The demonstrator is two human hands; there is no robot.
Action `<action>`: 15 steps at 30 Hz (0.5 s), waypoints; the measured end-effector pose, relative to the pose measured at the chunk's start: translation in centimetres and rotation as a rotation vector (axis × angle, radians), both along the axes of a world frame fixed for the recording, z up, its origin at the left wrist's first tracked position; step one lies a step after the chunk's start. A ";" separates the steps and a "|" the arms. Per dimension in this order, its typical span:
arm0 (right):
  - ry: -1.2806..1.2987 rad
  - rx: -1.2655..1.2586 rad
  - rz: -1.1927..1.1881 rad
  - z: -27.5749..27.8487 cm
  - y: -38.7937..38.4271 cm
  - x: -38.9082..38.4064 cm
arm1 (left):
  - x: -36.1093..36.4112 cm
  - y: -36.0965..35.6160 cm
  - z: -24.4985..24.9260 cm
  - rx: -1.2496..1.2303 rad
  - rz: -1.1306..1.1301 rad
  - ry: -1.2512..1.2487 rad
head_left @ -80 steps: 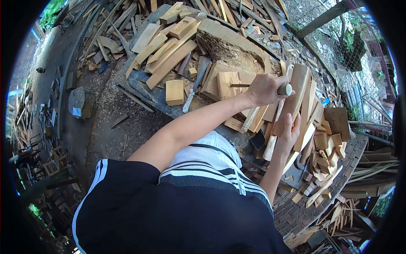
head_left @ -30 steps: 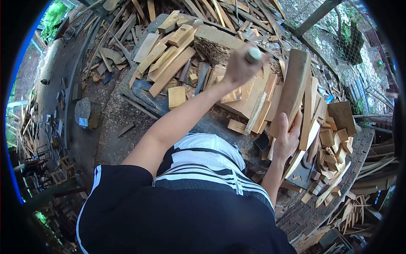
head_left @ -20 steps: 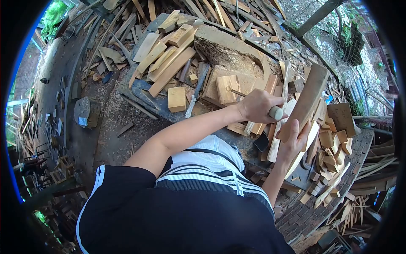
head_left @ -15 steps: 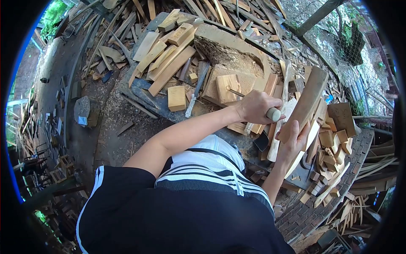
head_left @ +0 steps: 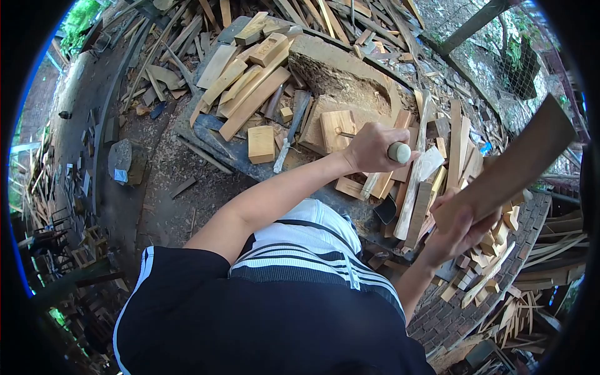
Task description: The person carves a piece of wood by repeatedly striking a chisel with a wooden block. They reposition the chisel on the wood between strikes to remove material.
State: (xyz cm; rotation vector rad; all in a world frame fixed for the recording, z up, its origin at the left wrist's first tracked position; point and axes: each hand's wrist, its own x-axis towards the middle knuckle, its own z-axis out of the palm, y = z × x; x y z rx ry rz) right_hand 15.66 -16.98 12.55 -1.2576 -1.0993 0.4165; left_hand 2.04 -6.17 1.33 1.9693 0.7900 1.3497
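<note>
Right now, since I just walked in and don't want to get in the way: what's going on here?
A person is working over a heap of wood offcuts. The left hand grips a tool by its pale handle, with the metal end against a wooden block. The right hand holds a long plank up and out to the side, away from the block.

Outdoor woodworking yard — offcut heaps

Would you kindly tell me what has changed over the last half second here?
The right hand has swung the wooden board out to the right, away from the pile of offcuts, keeping its grip. The left hand still grips the pale-handled tool by the wood block.
</note>
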 end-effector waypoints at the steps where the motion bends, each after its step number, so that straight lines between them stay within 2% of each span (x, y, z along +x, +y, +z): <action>1: -0.002 0.002 0.006 -0.2 0.1 0.0 | 0.0 0.1 0.0 0.002 0.008 -0.012; 3: -0.092 0.022 0.055 -1.4 0.0 0.4 | -0.1 0.1 0.2 -0.002 0.012 -0.027; 4: -0.241 0.025 0.062 -1.9 -0.1 0.9 | -0.2 0.0 0.4 -0.010 0.009 -0.038; 9: -0.149 -0.072 0.082 -3.3 -0.7 -0.2 | -0.3 -0.3 0.7 0.006 0.010 -0.027; 11: 0.019 -0.267 0.081 -3.2 -1.4 -0.2 | -0.2 -0.4 0.8 0.016 0.015 -0.024; 15: -0.030 -0.254 0.058 -4.0 -1.4 0.0 | -0.1 -0.3 0.8 0.021 0.019 -0.010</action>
